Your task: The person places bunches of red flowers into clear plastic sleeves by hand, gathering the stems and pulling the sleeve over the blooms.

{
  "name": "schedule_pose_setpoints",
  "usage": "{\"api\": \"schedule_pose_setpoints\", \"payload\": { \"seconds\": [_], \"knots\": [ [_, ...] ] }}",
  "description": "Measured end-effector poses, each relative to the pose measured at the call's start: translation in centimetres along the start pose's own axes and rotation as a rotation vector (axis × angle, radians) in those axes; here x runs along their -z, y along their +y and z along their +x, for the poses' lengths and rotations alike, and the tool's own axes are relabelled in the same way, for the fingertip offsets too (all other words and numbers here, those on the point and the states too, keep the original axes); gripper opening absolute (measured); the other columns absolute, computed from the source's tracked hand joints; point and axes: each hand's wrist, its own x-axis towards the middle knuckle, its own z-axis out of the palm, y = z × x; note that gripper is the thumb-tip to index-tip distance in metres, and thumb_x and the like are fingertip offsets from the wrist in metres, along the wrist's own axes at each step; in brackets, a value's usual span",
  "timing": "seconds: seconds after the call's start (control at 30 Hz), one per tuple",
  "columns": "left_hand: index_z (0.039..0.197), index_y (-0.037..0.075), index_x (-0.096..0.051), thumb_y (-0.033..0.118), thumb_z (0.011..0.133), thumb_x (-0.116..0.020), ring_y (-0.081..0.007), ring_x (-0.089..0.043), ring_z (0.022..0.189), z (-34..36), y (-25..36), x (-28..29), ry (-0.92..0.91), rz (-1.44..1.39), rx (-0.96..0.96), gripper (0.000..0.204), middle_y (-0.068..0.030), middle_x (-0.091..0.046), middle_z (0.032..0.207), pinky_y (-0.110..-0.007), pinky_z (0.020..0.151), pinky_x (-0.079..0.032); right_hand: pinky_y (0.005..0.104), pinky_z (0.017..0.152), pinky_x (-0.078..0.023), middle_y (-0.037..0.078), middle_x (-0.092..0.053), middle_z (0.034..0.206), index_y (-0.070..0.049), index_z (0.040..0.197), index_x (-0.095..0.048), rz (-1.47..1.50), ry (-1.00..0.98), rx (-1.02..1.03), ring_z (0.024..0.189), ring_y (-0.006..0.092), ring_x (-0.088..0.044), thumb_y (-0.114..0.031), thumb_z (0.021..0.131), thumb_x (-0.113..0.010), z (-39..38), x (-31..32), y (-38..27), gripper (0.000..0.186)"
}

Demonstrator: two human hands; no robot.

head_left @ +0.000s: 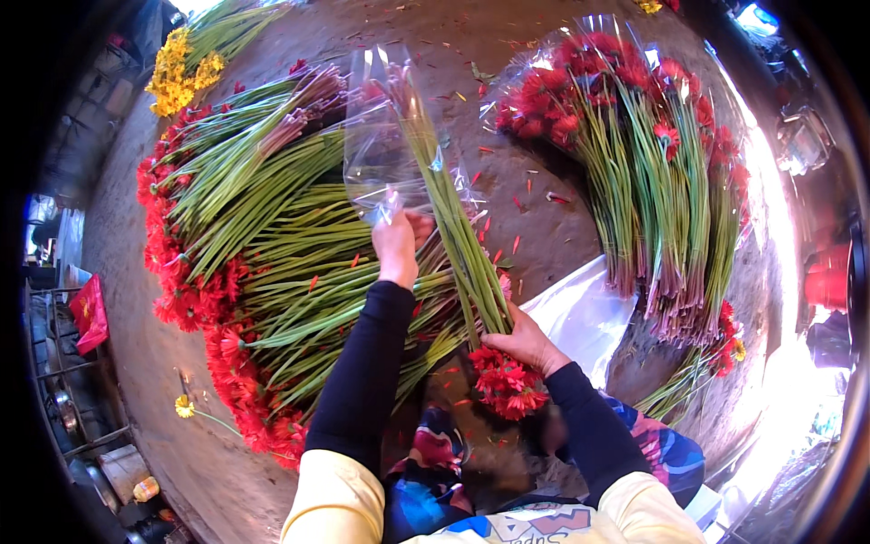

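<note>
My left hand (399, 245) pinches a clear plastic sleeve (376, 136) that stands out beyond it, left of a bunch of long green stems (435, 181). My right hand (521, 340) is wrapped round that bunch just above its red flower heads (506, 385), which point toward me; the stems' pale pinkish ends reach up alongside the sleeve. Beneath my left arm lies a wide pile of red long-stemmed flowers (272, 236), heads along its left edge. At the right lie several bunches (652, 208), some red heads in clear wrapping.
A white plastic sheet (580, 299) lies right of my right hand. Yellow flowers (181, 72) are at the upper left, a single one (185, 406) lower down. A metal rack (82, 449) and red bag (89, 313) line the left, red containers (825, 276) the far right. Loose petals dot the floor (127, 363).
</note>
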Motion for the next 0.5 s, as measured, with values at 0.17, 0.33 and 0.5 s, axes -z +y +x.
{"api": "schedule_pose_setpoints", "payload": {
  "seconds": [0.17,0.33,0.5],
  "knots": [
    [0.088,0.003,-0.047,0.043,0.066,-0.082,-0.0190,-0.049,0.068,-0.9,-2.1,0.3,0.501,0.507,-0.471,0.058,-0.0075,-0.053,0.080,-0.034,0.066,-0.044,0.0305,0.098,-0.039,0.014,-0.058,0.121,-0.001,0.133,-0.042,-0.024,0.070,-0.032,0.111,0.0207,-0.054,-0.020,0.074,-0.070,-1.3,0.4,0.1,0.069],
    [0.099,0.006,-0.052,0.019,0.083,-0.070,-0.0213,-0.057,0.071,1.0,-0.5,1.2,0.479,0.346,-0.968,0.028,-0.0057,-0.056,0.078,-0.034,0.069,-0.047,0.0292,0.096,-0.041,0.011,-0.058,0.119,0.002,0.134,-0.040,-0.044,0.074,-0.046,0.108,0.0163,-0.054,-0.018,0.076,-0.072,-2.1,-0.1,-0.7,0.069],
    [0.093,0.004,-0.055,0.000,0.080,-0.059,-0.0305,-0.059,0.076,-2.8,-2.1,0.7,-0.028,0.599,-1.092,0.014,-0.0133,-0.060,0.083,-0.037,0.067,-0.048,0.0294,0.095,-0.042,0.011,-0.059,0.117,0.001,0.132,-0.042,0.001,0.102,-0.018,0.106,0.0164,-0.055,-0.017,0.077,-0.071,-2.7,-0.7,-1.9,0.065]
  ]
}}
